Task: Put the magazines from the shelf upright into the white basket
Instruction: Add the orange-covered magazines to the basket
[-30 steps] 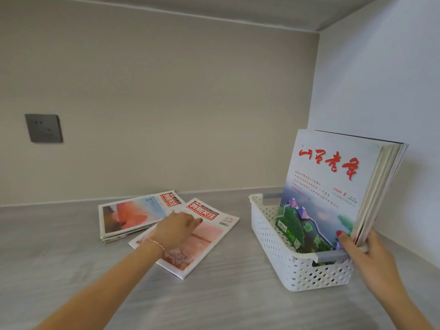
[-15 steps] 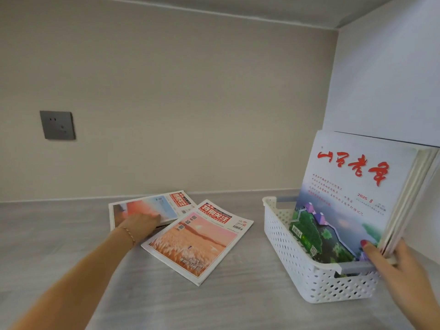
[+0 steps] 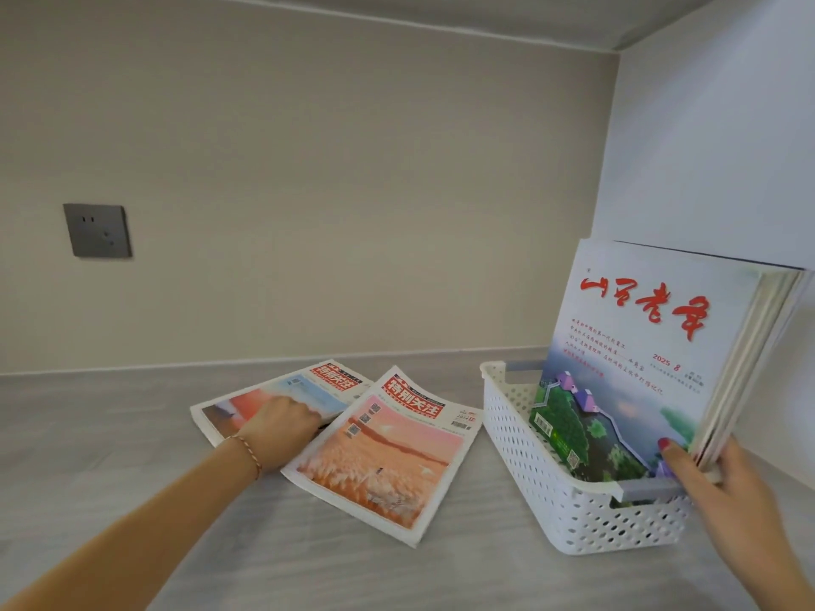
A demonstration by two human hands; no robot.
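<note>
A white perforated basket (image 3: 533,465) stands on the shelf at the right. Several magazines (image 3: 639,368) stand upright in it, leaning to the right, the front one with a blue-green cover and red lettering. My right hand (image 3: 714,482) grips their lower right corner at the basket's near rim. Two stacks lie flat left of the basket: a magazine with an orange-pink cover (image 3: 392,452) in front, and a thin pile with a red and blue cover (image 3: 308,385) behind it. My left hand (image 3: 280,427) rests on that rear pile, fingers curled at its near edge.
The shelf (image 3: 132,434) is grey wood-grain, closed by a beige back wall and a white side wall (image 3: 714,147) right behind the basket. A grey wall socket (image 3: 98,231) sits on the back wall at the left.
My left hand has left the orange-pink magazine and moved back left onto the rear pile. My right hand keeps holding the upright magazines in the basket.
</note>
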